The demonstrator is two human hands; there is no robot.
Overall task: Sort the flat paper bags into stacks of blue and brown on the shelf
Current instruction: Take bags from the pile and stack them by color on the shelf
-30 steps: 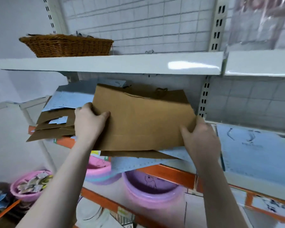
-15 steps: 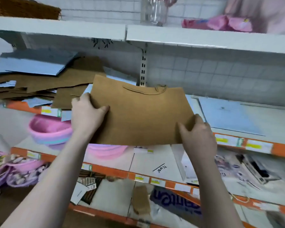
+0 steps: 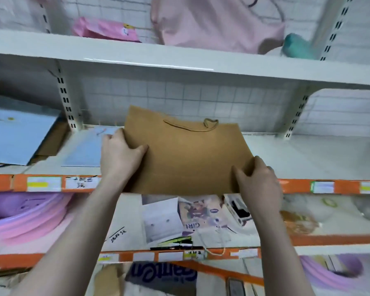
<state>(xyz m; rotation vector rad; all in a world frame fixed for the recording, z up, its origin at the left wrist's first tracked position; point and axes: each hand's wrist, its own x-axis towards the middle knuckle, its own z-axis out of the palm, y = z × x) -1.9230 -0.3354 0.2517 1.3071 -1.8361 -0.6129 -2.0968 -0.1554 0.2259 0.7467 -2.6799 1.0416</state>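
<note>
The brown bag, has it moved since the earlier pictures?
Yes. The brown bag went rightward, away from the mixed pile, to the shelf bay beside the blue bag.

The brown bag (image 3: 186,159) hides the fingers of both hands. The blue bag (image 3: 19,137) is cut off at the left edge.

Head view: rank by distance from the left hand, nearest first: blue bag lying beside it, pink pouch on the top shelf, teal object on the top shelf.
From the left hand, which grips the brown bag:
1. Blue bag, flat on the same shelf, right beside the hand on its left.
2. Pink pouch, top shelf, above and slightly left.
3. Teal object, top shelf, far right.
</note>
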